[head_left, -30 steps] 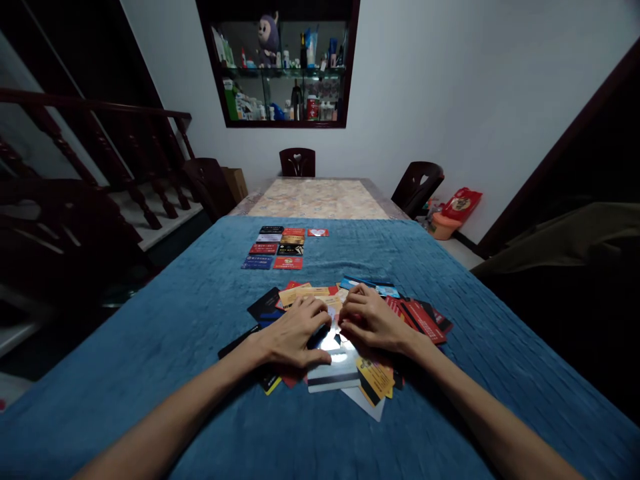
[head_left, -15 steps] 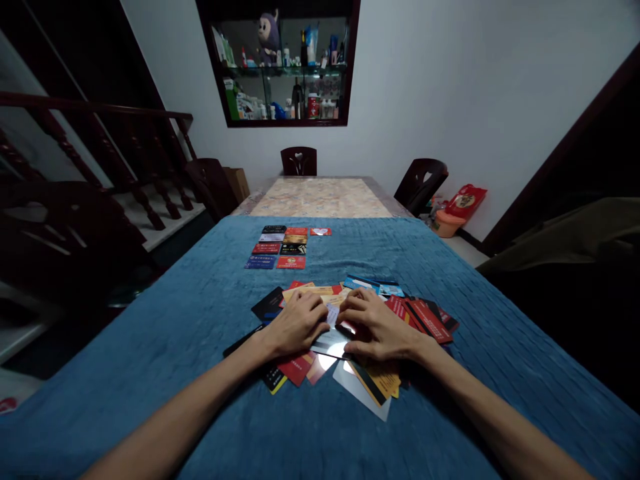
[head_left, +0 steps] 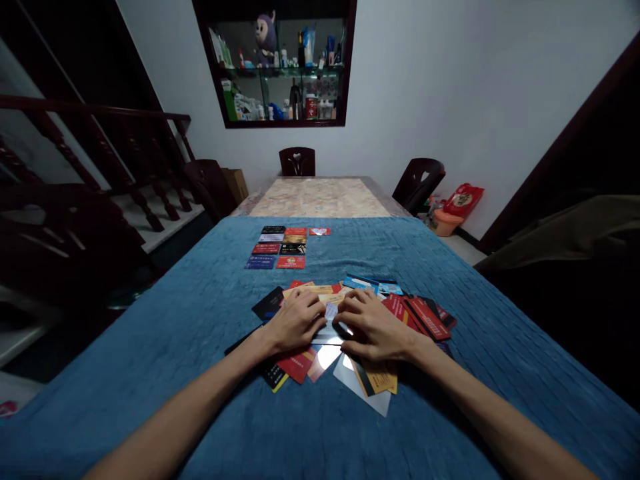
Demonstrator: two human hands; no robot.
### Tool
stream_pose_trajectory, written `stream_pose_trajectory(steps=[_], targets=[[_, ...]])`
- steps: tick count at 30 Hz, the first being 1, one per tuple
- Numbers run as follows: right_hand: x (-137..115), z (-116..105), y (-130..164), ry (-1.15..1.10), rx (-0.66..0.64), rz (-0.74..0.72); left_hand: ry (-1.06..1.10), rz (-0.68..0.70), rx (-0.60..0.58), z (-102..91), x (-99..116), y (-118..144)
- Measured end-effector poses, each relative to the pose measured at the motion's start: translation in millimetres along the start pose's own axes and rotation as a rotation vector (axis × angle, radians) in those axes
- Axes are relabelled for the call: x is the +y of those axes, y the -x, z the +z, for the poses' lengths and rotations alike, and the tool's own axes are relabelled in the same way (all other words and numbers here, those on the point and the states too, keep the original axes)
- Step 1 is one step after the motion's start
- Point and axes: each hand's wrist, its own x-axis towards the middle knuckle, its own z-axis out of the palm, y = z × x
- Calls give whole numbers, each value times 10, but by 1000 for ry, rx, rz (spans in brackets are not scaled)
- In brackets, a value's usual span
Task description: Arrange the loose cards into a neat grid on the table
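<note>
Both hands lie palm down over the heap of cards (head_left: 331,310), my left hand (head_left: 299,320) on its 9 o'clock half and my right hand (head_left: 376,327) on its 3 o'clock half. I see each one half curled, fingers (head_left: 349,305) bent; whether either has pinched a card I cannot tell, since their undersides are hidden. A narrow gap parts them, and a pale glossy card (head_left: 327,335) shows its near edge there.

Loose corners fan out from the heap: a black card (head_left: 268,303) at 10 o'clock, blue cards (head_left: 361,283) at 1, red cards (head_left: 426,319) at 3, a yellow card (head_left: 379,379) overlapping a whitish card (head_left: 361,392) at 5, one dark red card (head_left: 299,364) at 7. They jut over the blue cloth (head_left: 160,333), which gives me broad margins toward 9 and 3 o'clock and a strip between my forearms (head_left: 215,392) at 6.

Beyond the heap, at 11 o'clock, two columns of cards (head_left: 291,249) sit nearly edge to edge, well apart from my fingers; a heart card (head_left: 320,231) lies beside their far end, at 12. The cloth stops at a straight far edge, and the patterned tabletop (head_left: 320,197) runs past it toward a chair (head_left: 297,157) at 12 o'clock.
</note>
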Motion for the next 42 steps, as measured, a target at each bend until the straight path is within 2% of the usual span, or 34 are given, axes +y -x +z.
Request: stream_pose_trajectory(steps=[9,18,32,42], targets=[[54,33,6,12,88,-8,109,27,-18,-119,-4,13],[102,31,11,3,162,-9,115,37,-20,-132,-47,23],[268,157,31,28,320,92,262,-91,120,-37,-174,38],[270,179,22,78,355,141,361,-125,214,52,-245,44]])
